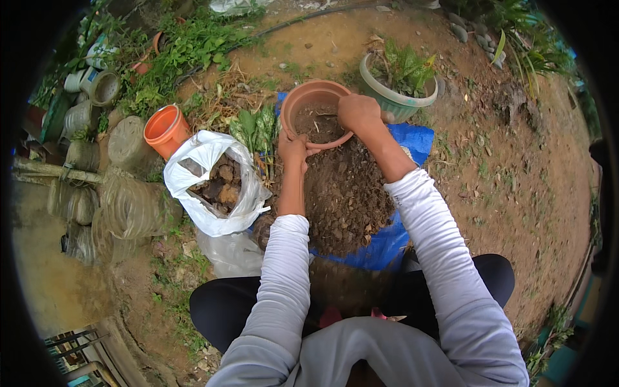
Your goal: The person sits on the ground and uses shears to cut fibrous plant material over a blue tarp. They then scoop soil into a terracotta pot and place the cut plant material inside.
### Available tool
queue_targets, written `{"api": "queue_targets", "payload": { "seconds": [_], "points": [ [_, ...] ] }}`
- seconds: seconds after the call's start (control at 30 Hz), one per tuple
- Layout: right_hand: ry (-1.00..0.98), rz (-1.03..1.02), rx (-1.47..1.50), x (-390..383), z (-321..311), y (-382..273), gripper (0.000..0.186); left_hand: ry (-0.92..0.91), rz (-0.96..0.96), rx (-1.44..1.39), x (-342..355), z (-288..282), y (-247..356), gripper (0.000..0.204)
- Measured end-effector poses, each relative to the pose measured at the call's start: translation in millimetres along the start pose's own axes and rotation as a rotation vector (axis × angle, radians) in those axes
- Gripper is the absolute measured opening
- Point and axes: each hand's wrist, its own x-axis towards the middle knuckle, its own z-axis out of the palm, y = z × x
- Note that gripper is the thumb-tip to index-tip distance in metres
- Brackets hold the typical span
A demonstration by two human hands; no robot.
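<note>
A terracotta-coloured plastic flowerpot (pixel 298 97) with some soil (pixel 314 129) inside stands at the far end of a dark soil heap (pixel 345 200). My left hand (pixel 293 153) is closed on the pot's near left rim. Over the right rim, my right hand (pixel 361 115) makes a fist. A tan, rounded end sticks out on the fist's right side, perhaps a handle; the rest of what it grips is hidden. Thin pale, stick-like bits show in the pot's soil. Beneath the heap lies a blue sheet (pixel 412 140).
To the left, a white plastic bag (pixel 216 216) holds brown clods, with an orange bucket (pixel 166 131) behind it. Leafy cuttings (pixel 253 132) lie beside the flowerpot. A green planter (pixel 393 103) with a plant stands at the far right. Several cloudy plastic containers (pixel 132 145) line the left side.
</note>
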Motion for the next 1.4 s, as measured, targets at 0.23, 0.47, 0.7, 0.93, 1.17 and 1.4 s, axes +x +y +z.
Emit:
{"api": "queue_targets", "payload": {
  "seconds": [0.23, 0.47, 0.7, 0.93, 1.17, 1.4],
  "points": [
    [0.009, 0.027, -0.013, -3.1, -12.5, 20.6, 0.024, -0.088, -0.036, 0.206, 25.4, 1.4, 13.1, 0.054],
    [-0.511, 0.297, 0.697, -106.9, -20.6, 82.0, 0.033, 0.004, -0.076, 0.256, 23.3, -7.6, 20.5, 0.04],
    [-0.631, 0.333, 0.999, -142.5, 74.5, 112.6, 0.036, 0.274, 0.346, 0.848, -66.5, -60.0, -107.3, 0.037],
    [-0.185, 0.269, 0.406, -177.6, 180.4, 77.9, 0.039, 0.041, 0.297, 1.28, -151.5, -51.4, -167.8, 0.086],
    [-0.251, 0.345, 0.338, -187.2, 172.0, 46.0, 0.042, -0.14, 0.281, 1.437, -170.2, -50.3, -157.1, 0.103],
    [-0.18, 0.21, 0.556, -197.7, 218.6, 61.1, 0.044, -0.152, 0.508, 1.423, -155.5, -45.6, -173.5, 0.097]
  ]
}}
